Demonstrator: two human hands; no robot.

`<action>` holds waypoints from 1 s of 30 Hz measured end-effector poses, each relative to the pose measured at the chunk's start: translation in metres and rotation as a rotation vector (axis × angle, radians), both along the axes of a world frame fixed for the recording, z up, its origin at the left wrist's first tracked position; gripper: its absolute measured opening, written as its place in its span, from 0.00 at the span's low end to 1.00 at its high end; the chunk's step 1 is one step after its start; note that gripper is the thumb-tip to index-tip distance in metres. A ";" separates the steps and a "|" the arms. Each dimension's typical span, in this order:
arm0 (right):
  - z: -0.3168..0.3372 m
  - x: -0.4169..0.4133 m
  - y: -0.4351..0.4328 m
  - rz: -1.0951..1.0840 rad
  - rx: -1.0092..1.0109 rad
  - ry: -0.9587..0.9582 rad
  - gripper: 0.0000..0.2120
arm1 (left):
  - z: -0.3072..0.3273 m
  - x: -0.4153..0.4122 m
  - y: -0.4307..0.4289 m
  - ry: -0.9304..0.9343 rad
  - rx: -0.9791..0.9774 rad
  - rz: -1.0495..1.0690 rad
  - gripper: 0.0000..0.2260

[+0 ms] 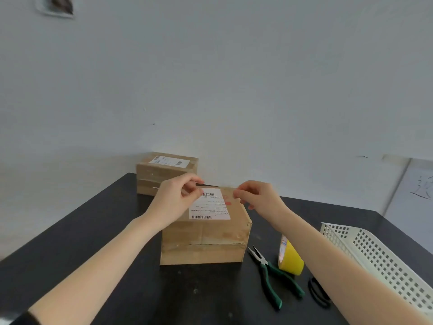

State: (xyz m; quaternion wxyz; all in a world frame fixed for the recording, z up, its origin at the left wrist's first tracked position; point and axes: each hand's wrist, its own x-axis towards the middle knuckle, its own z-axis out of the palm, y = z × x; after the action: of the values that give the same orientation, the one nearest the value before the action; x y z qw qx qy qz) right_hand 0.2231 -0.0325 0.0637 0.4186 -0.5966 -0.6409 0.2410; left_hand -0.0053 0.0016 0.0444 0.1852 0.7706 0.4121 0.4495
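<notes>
The left hand (176, 198) pinches the label (210, 205)'s far corner atop the box (203, 241) — just right of that pinch, the right hand (256, 196)'s fingers curl, hold unclear.

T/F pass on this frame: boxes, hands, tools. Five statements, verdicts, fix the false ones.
1. The left hand and the right hand are both at the top of the near box. True.
2. The left hand pinches a corner of the label. True.
3. The pliers have red handles. False: green.
4. The tape roll is yellow. True.
5. The far box sits in the basket. False: it stands on the table, behind the near box.
</notes>
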 end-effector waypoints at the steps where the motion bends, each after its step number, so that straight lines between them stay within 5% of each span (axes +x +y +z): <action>1: -0.001 -0.002 0.001 -0.001 -0.007 0.016 0.04 | -0.003 -0.009 0.001 -0.008 -0.003 0.019 0.07; 13: -0.020 -0.046 0.010 0.076 -0.055 -0.001 0.05 | -0.043 -0.074 -0.008 0.219 -0.124 0.004 0.13; 30: -0.038 -0.053 0.016 0.058 -0.084 -0.054 0.06 | -0.058 -0.052 -0.022 0.194 0.005 0.104 0.11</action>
State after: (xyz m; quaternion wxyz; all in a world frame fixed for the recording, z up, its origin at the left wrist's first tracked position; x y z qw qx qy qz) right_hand 0.1698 -0.0161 0.0259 0.3685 -0.6011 -0.6583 0.2637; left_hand -0.0573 -0.0203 -0.0132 0.1192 0.7885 0.4665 0.3827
